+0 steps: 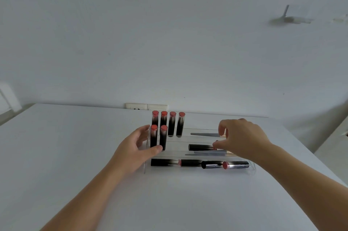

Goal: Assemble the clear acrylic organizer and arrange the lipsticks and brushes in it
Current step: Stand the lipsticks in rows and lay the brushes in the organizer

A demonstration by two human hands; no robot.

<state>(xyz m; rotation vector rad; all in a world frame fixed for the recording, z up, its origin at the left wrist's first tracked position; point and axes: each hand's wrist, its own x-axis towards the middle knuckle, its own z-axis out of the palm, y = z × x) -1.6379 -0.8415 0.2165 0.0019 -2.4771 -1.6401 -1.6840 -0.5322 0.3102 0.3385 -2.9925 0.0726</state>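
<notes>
Bracing the clear organizer (pixel 253 169) on the desk (pixel 75 146), the left hand (pixel 135 147) presses its end with relaxed fingers. The right hand (pixel 243 136) pinches a lying lipstick (pixel 200 147); lifting it upright beside the standing lipsticks (pixel 163 136) avoids toppling them.

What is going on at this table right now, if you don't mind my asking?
A person is filling a clear acrylic organizer with lipsticks. Six upright lipsticks stand at its left end, others lie flat in the front tier. The left hand rests against the organizer's left end, while the right hand pinches one lying lipstick in the middle tier. Brushes lie nearby.
</notes>
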